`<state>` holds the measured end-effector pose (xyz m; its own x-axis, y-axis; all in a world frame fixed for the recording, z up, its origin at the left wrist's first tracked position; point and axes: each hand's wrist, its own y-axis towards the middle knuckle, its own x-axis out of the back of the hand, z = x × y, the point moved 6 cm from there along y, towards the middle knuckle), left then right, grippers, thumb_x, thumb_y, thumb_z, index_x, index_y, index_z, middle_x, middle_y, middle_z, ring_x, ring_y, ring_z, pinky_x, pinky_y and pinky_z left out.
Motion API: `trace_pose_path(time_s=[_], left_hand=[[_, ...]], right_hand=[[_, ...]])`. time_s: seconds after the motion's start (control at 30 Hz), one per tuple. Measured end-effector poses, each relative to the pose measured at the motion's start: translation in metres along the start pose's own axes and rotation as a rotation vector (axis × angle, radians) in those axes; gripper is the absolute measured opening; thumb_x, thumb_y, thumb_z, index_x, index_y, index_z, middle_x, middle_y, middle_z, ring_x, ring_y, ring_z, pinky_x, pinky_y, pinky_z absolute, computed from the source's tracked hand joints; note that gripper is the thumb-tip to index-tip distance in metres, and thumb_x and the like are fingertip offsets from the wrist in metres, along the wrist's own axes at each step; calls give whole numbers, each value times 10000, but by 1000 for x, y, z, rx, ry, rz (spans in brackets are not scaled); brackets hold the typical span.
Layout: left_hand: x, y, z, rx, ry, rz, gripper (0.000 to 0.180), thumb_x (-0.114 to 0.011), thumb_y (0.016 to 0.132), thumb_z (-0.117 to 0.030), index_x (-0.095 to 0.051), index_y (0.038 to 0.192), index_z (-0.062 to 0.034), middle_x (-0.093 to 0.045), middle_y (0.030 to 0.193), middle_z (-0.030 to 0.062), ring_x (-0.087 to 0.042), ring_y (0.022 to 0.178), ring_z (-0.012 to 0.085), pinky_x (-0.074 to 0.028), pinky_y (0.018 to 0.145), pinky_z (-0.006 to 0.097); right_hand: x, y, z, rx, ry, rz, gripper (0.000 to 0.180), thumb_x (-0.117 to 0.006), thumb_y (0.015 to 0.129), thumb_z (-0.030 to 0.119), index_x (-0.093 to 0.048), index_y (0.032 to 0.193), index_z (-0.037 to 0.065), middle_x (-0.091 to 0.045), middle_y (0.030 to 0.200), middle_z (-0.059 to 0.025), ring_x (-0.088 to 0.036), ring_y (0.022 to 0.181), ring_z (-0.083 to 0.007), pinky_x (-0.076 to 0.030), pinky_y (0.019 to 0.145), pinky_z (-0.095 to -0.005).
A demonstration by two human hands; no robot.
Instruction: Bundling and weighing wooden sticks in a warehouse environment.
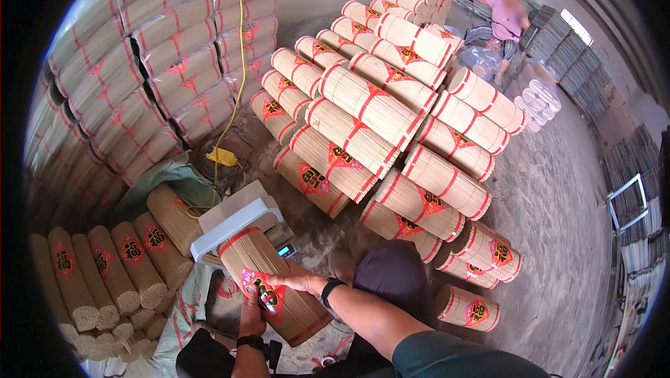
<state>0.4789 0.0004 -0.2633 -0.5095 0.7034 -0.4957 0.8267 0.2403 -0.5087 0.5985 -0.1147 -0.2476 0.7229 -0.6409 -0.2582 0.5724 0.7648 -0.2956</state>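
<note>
A thick bundle of incense sticks (307, 317) lies tilted before me, a red band round its far end. A red diamond-shaped paper label (264, 294) with dark and gold print sits on its side. My left hand (252, 312) grips the bundle from the left, thumb up by the label. Across the top comes my right hand (300, 279), closed over the bundle with its fingertips at the label's upper edge. The bundle's far end rests at the pale trough (234, 219) of a weighing scale, whose small display (285, 250) is lit. The undersides of both hands are hidden.
Similar labelled bundles (132, 259) are piled at my left. A large stack of red-banded bundles (370, 113) stands ahead, plastic-wrapped packs (174, 50) at the far left. A yellow cable (239, 64) hangs behind the scale. Another person (504, 19) sits at the far right.
</note>
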Motion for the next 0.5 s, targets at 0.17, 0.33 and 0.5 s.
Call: trace_pose_path(time_s=[0.17, 0.33, 0.5], left_hand=[[-1, -16, -8, 40, -18, -3, 514, -517, 942, -445, -459, 1293, -75, -594, 1196, 60, -587, 1067, 202, -475, 932, 362], [-34, -72, -40, 184, 86, 125, 591, -500, 917, -539, -447, 1313, -102, -586, 1210, 61, -588, 1054, 190, -499, 877, 403], [-71, -122, -88, -24, 189, 290, 830, -488, 810, -712, -379, 1370, -110, -519, 1303, 118, -535, 1159, 293, -466, 906, 460]], right_hand=[[-15, -18, 34, -75, 19, 79, 655, -765, 765, 365, -520, 1259, 13, -616, 1163, -87, -555, 1074, -148, -451, 925, -306], [-19, -66, 71, -130, 20, 217, 687, -610, 858, 498, -446, 1348, 45, -546, 1287, -93, -501, 1170, -169, -399, 990, -341], [-10, -105, 71, -273, 362, 258, 644, -531, 911, 501, -425, 1355, 48, -566, 1259, -81, -550, 1111, -157, -448, 948, -320]])
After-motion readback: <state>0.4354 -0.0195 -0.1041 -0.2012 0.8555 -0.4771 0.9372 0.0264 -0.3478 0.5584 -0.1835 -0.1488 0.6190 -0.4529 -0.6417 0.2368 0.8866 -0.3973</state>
